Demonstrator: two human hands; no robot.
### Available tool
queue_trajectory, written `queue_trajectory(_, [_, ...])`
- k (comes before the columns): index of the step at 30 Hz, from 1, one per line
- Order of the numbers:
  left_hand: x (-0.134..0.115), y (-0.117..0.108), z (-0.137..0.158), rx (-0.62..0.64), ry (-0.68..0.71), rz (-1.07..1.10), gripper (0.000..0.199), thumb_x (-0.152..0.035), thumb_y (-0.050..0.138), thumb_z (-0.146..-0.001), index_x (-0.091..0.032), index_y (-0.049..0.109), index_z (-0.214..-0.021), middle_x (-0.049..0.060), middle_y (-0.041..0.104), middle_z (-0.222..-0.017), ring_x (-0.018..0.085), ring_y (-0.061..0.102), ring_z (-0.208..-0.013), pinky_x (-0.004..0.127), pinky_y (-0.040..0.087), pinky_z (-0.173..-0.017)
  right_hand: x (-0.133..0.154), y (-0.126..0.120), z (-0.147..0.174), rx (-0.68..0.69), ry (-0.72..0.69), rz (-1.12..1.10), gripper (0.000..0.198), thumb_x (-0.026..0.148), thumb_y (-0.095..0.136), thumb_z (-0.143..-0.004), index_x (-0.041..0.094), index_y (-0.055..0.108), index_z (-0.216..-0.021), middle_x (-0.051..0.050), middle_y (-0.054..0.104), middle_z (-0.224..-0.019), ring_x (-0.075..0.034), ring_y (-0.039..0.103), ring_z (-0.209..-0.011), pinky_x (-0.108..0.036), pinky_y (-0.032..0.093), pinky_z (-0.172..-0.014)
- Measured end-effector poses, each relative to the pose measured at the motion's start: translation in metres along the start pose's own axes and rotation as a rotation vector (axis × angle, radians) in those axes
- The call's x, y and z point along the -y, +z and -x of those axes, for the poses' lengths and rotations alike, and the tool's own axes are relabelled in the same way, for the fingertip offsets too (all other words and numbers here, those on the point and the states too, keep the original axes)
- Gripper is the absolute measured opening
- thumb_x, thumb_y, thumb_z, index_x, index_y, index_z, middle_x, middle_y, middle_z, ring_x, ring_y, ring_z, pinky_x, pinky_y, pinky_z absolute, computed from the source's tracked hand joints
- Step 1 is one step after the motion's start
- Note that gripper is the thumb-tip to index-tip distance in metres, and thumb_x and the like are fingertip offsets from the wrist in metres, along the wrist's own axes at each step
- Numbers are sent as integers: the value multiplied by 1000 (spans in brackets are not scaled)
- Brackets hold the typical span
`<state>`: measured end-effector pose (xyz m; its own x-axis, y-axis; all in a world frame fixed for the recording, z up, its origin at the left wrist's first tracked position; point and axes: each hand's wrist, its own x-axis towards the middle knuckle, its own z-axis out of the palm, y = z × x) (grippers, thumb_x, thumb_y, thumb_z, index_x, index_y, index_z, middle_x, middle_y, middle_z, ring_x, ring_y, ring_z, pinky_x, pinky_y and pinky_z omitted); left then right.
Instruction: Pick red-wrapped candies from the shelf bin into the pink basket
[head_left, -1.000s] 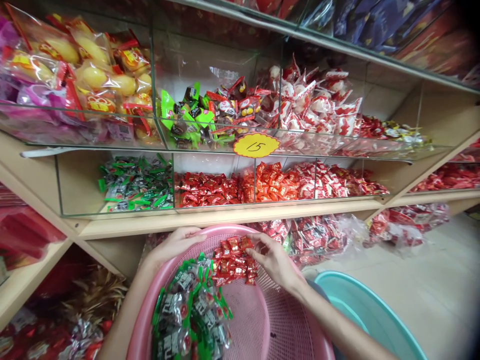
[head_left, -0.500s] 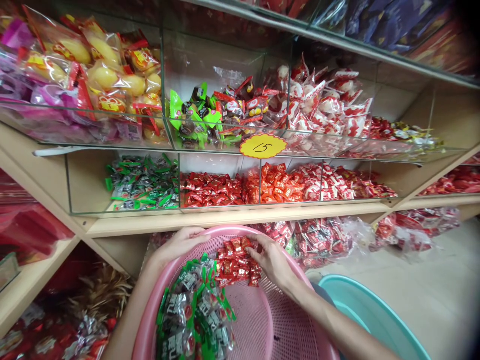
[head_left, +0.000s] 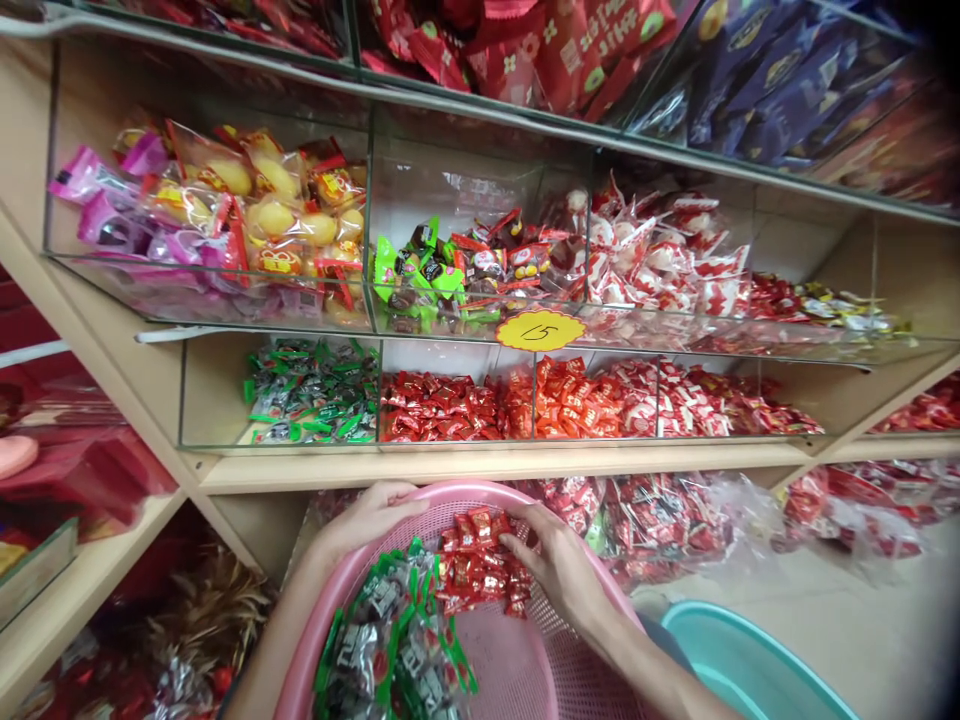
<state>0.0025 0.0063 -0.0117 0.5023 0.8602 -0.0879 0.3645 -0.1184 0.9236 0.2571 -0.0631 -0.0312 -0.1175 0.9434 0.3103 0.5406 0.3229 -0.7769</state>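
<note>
A pink plastic basket [head_left: 540, 660] with perforated walls is in front of me, below the shelves. My left hand [head_left: 379, 515] grips its far-left rim. Inside the basket, green-and-clear wrapped candies [head_left: 397, 630] are heaped on the left. Small red wrapped candies [head_left: 484, 560] lie against them toward the far side. My right hand [head_left: 555, 555] is over the far-right part of the basket, beside the red candies, thumb and fingers apart. Its fingertips are near the far rim; whether they touch it I cannot tell.
Glass-fronted shelf bins [head_left: 322, 390] hold wrapped sweets in several colours. A yellow price tag [head_left: 540, 329] marked 15 hangs on the middle shelf edge. Bagged candies [head_left: 667, 510] sit under the bottom ledge. To the right, a turquoise tub [head_left: 750, 660] stands on the floor.
The view has tilted up and shifted left, so the shelves and basket appear lower. My right thumb has moved slightly off the red candies; my left hand stays on the rim.
</note>
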Motion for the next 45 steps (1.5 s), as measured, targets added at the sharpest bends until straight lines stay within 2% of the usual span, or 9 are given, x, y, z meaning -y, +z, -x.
queue_trajectory(4, [3,0,-1,11,20,0,36,-45,50,-75,-12,64,-84,2,60,-76,16,50,-71,22,37,-61,18,-9,-3,3,-31,120,23,30,53,-78,27,61,-100,-5,61,-87,-21,55,-77,-33,41,-71])
queue_trajectory(8, [7,2,-4,16,37,23,35,-44,51,-75,-12,64,-79,1,56,-70,14,47,-66,21,35,-59,48,-26,-44,-5,-199,191,19,30,51,-80,24,60,-95,-3,56,-73,-16,50,-62,-28,38,-59])
queue_trajectory(12, [6,4,-6,12,17,33,33,-43,53,-74,-12,63,-80,0,56,-71,14,47,-67,21,34,-60,68,-27,-114,58,-329,462,18,21,46,-82,21,59,-95,-5,56,-84,-17,52,-75,-28,38,-67])
queue_trajectory(17, [7,2,-4,28,12,35,35,-44,51,-76,-11,63,-80,0,54,-69,13,45,-65,21,33,-58,64,-1,-174,217,-266,871,25,18,55,-75,17,58,-100,-11,53,-99,-22,52,-92,-28,39,-74])
queue_trajectory(24, [10,0,-5,24,21,17,34,-43,51,-76,-11,63,-79,-2,52,-66,11,43,-62,19,31,-54,56,15,-187,241,-168,993,25,14,56,-73,14,58,-97,-15,51,-105,-25,52,-92,-31,41,-74])
queue_trajectory(32, [7,-1,-2,1,1,14,36,-45,51,-75,-12,64,-80,-1,56,-68,13,46,-63,20,34,-56,63,-4,-175,187,-229,972,27,18,54,-74,16,55,-101,-12,52,-104,-22,51,-91,-28,40,-72])
queue_trajectory(36, [6,0,0,-11,-12,20,38,-47,51,-74,-11,63,-79,0,56,-68,13,47,-63,20,35,-57,71,-20,-148,87,-298,715,26,21,53,-77,18,55,-102,-8,54,-96,-20,50,-91,-28,39,-76])
queue_trajectory(39, [5,0,0,-8,-21,36,38,-46,52,-74,-11,63,-80,0,57,-70,14,48,-66,21,36,-59,72,-25,-115,-35,-279,269,32,28,55,-77,20,53,-108,-6,54,-96,-17,51,-84,-30,40,-75])
queue_trajectory(45, [5,1,-3,12,-4,45,39,-46,53,-74,-12,64,-91,4,64,-87,18,53,-77,23,39,-67,64,-18,-53,159,198,-924,19,33,52,-81,21,53,-95,-3,59,-95,-9,56,-68,-23,44,-60])
